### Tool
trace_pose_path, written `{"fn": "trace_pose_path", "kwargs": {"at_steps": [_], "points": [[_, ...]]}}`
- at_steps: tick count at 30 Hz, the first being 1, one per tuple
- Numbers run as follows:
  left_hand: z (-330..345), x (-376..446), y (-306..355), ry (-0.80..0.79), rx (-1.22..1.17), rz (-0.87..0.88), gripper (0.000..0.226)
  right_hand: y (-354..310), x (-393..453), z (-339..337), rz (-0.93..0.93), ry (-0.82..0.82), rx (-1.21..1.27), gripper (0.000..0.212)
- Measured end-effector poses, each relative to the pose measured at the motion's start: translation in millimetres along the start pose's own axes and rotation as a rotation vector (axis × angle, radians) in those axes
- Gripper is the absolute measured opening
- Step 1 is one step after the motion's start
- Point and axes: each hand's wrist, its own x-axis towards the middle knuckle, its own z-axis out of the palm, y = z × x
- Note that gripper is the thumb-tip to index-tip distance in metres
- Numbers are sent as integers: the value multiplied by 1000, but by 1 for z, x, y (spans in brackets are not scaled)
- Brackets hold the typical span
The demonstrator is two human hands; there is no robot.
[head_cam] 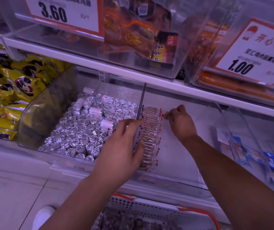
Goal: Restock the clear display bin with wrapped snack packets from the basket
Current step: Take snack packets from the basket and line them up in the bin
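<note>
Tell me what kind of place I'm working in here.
Most likely a shop's snack aisle: price cards reading 3.60 and 1.00 front clear bins on white shelves, a clear display bin holds wrapped snack packets, and a basket sits below.

The display bin is clear, glossy plastic with smooth walls; its floor is matt white. The snack packets are wrapped in transparent, shiny film with red printed edges. In the neighbouring bin, the small rolls are capped in crinkled silver foil with white paper-like sides. The yellow bags are glossy, creased film. The basket is matt white perforated plastic with an orange rim. The price cards are matt white paper with orange borders.
</note>
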Motion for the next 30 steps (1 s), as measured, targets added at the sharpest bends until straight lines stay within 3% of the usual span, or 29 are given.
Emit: {"fn": "trace_pose_path", "kwargs": {"at_steps": [8, 14, 17, 19, 21, 23, 30], "points": [[1, 1, -1, 5, -7, 5, 54, 0, -3, -9, -4, 59, -100, 32], [1, 1, -1, 6, -11, 10, 54, -7, -8, -26, 41, 80, -31, 35], [1, 0, 0, 12, 0, 4, 54, -28, -11, -32, 397, 135, 317, 26], [2, 1, 0, 15, 8, 1, 55, -51, -15, -33, 685, -41, 791, 25], [3, 1, 1, 18, 6, -2, 55, -79, -27, -32, 814, -281, 1153, 30], [2, 0, 0, 24, -4, -2, 55, -99, -36, -28, 811, -354, 1249, 36], [3, 1, 1, 30, -8, 6, 55, -94, -45, -44, 856, -276, 1269, 32]]}}
